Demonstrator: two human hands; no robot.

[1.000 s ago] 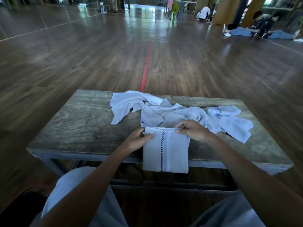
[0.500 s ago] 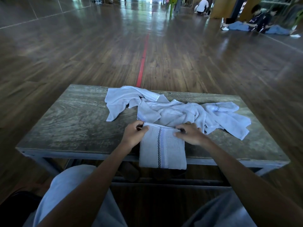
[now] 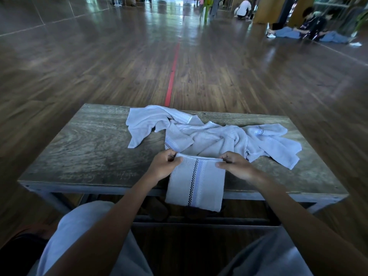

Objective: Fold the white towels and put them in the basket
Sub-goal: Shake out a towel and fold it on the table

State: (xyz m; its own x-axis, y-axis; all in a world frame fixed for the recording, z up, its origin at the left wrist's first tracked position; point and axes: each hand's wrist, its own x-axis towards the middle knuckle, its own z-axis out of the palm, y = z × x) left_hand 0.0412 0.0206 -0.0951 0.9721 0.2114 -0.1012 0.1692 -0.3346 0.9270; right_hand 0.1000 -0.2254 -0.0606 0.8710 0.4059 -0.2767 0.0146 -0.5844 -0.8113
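A folded white towel (image 3: pixel 196 184) with a black-checked stripe lies at the near edge of the wooden table (image 3: pixel 89 148), its lower part hanging over the edge. My left hand (image 3: pixel 164 166) pinches its far left corner. My right hand (image 3: pixel 235 166) pinches its far right corner. Behind it a heap of unfolded white towels (image 3: pixel 209 136) spreads across the table's middle and right. No basket shows in the view.
The table's left half is bare wood. My knees in light trousers (image 3: pixel 83 232) sit below the table's front edge. Wooden floor with a red line (image 3: pixel 172 74) stretches ahead. People sit on the floor far right (image 3: pixel 310 26).
Both hands stayed on the towel's far corners and lifted that edge slightly; the camera view shifted a little. The heap has not moved.
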